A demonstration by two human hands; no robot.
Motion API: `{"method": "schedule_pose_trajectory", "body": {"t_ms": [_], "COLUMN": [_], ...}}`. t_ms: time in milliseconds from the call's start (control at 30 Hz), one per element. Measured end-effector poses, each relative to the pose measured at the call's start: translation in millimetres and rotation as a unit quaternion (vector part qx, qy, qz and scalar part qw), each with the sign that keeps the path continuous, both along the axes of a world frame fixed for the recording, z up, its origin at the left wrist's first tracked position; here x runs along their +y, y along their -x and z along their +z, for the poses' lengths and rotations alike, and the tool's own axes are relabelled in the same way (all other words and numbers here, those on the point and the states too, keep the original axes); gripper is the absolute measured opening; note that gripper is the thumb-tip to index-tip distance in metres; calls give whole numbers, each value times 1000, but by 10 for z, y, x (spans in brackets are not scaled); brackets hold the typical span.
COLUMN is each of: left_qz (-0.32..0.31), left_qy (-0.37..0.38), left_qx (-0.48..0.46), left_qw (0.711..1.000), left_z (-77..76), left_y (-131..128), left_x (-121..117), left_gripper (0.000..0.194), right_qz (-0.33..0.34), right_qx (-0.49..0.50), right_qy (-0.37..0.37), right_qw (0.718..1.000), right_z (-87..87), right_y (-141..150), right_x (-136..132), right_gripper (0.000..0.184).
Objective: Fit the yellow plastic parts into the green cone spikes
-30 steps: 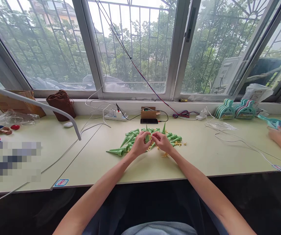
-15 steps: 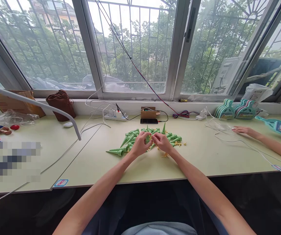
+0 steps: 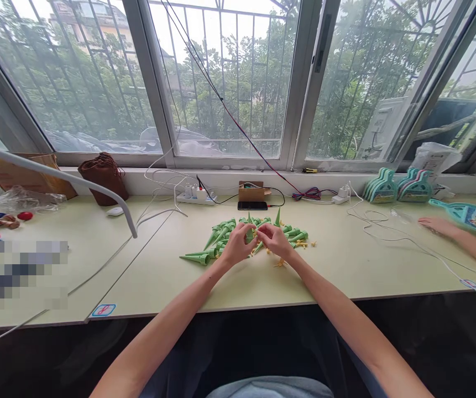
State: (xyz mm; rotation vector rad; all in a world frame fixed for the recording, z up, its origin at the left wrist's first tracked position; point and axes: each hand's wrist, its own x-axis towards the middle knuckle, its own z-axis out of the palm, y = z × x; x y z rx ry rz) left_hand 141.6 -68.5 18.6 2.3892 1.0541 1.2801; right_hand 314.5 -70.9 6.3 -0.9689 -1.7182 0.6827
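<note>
The left hand [image 3: 239, 243] grasps a green spike [image 3: 249, 235], apparently steadying it beside the right hand [image 3: 274, 241], whose bent fingers' hold I cannot tell.

Tall barred windows [image 3: 254, 72] overlook a pale table [image 3: 345, 260].

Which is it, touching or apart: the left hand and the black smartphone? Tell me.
Apart. The head view shows the left hand nearer the viewer than the black smartphone, a strip of pale table visible between them.
</note>
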Motion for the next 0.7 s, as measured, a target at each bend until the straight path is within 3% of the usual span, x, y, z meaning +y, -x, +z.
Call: {"method": "schedule_pose_trajectory", "body": {"t_ms": [700], "left_qz": [-8], "left_qy": [6], "left_qx": [4], "left_qw": [1000], "left_z": [21], "left_y": [-11], "left_x": [-22], "left_gripper": [22], "right_qz": [-29], "right_qx": [-38], "right_qy": [-5], "right_qw": [999], "right_z": [6], "right_y": [0], "right_x": [8], "right_gripper": [41]}}
